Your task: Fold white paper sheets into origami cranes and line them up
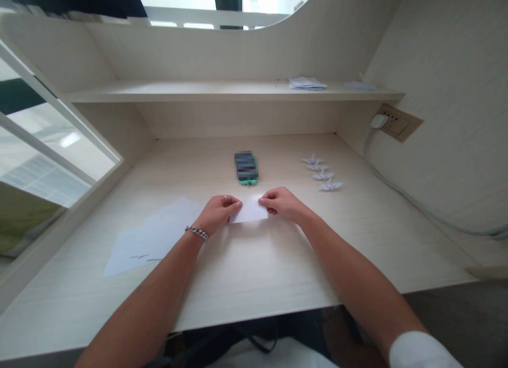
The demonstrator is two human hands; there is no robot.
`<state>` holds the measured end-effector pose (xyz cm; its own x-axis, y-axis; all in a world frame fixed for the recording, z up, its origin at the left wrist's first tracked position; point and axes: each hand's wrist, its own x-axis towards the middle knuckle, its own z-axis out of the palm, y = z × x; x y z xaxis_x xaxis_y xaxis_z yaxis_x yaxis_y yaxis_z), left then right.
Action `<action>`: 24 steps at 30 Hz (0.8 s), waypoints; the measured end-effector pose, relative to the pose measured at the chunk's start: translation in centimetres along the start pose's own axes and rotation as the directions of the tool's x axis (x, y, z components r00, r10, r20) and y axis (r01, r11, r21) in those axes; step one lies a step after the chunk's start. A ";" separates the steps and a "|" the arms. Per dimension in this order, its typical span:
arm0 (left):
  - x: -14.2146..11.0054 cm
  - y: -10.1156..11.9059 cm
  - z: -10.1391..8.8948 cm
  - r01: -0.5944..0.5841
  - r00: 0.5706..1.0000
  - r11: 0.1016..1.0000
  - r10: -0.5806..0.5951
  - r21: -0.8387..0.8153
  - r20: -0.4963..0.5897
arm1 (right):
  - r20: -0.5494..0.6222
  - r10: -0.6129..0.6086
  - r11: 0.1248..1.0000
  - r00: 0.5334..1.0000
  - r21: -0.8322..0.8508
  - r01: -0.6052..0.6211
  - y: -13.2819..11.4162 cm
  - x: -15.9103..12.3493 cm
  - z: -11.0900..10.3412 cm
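A small white sheet of paper [250,211] is held up just above the desk, stretched between both hands. My left hand [218,211], with a ring and a chain bracelet, pinches its left edge between thumb and fingers. On the opposite edge, my right hand [283,203] has a similar pinch. Beyond the paper lies a phone [246,168] in a green case, its screen blurred out. Several folded paper cranes [330,185] stand in a slanting row to the right of the phone.
Larger white sheets [148,238] lie left of my left forearm. Folded papers [307,83] rest on the shelf [198,93] above the desk [270,283]. A cable [420,207] runs along the right wall from a plug [379,120] in a socket [400,123].
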<state>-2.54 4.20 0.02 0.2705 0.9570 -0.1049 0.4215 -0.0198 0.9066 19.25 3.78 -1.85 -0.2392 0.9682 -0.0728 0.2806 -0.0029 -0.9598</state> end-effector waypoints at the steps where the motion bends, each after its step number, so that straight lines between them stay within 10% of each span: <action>1: 0.1 -0.2 0.0 -0.007 1.000 1.000 0.007 0.010 0.001 | -0.002 0.002 1.000 1.000 -0.023 -0.002 0.1 0.0 0.0; 24: -1.6 -0.2 -0.3 -0.173 0.985 0.962 0.168 0.211 0.041 | 0.052 -0.065 0.991 0.997 -0.114 0.071 -1.0 -2.5 -0.1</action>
<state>-3.28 2.79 0.08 0.3729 0.9273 0.0318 0.5414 -0.2453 0.8042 19.67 1.34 -0.69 -0.3049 0.9521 -0.0238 0.3671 0.0944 -0.9254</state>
